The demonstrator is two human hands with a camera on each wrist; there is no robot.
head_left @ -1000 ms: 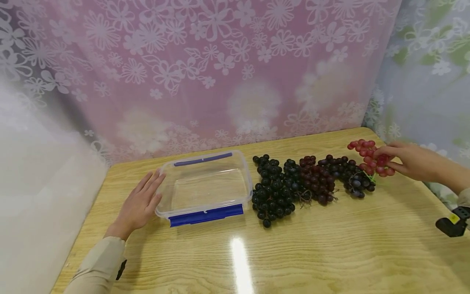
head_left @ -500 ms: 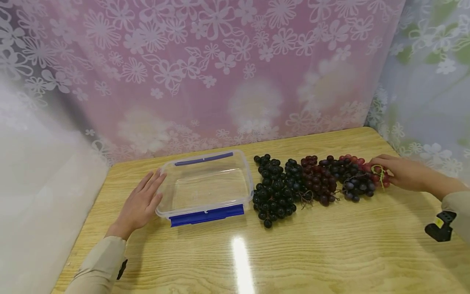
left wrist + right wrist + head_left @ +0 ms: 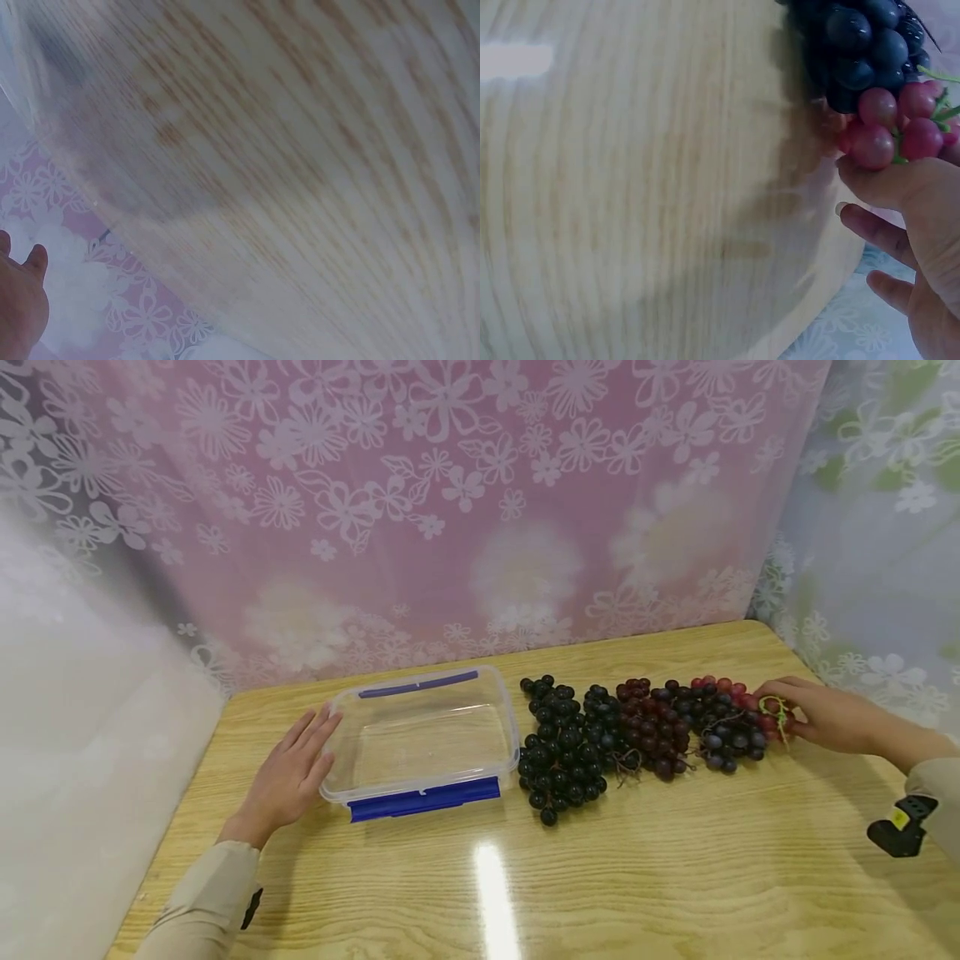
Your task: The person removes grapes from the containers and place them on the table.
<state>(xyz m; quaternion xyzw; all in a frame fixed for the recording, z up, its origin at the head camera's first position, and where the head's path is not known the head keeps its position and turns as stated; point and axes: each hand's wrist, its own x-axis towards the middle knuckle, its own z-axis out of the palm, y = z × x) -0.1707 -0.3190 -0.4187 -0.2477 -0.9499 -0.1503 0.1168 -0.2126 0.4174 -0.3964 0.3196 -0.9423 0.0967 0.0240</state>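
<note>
In the head view, my left hand (image 3: 281, 777) lies with straight fingers at the left rim of a clear plastic container (image 3: 420, 739) with blue clips. At the far right of the row of grapes, my right hand (image 3: 828, 714) holds the right end of a bunch of red grapes (image 3: 767, 724), its green stem towards me. The right wrist view shows the thumb against the lower red grapes (image 3: 874, 146), with other fingers spread below. Dark grapes (image 3: 723, 739) lie right beside the red bunch and partly hide it. The left wrist view shows mostly tabletop and part of a hand (image 3: 22, 300).
Left of these dark grapes lie a dark red bunch (image 3: 656, 731) and large black grapes (image 3: 558, 760), the latter close to the container's right side. The wooden table (image 3: 637, 877) ends at a pink flowered curtain (image 3: 480, 527) behind and a pale curtain (image 3: 885, 568) at right.
My right hand has lowered the red bunch from above the right end of the row to beside the dark grapes. Its stem has swung towards me. My left hand keeps its place.
</note>
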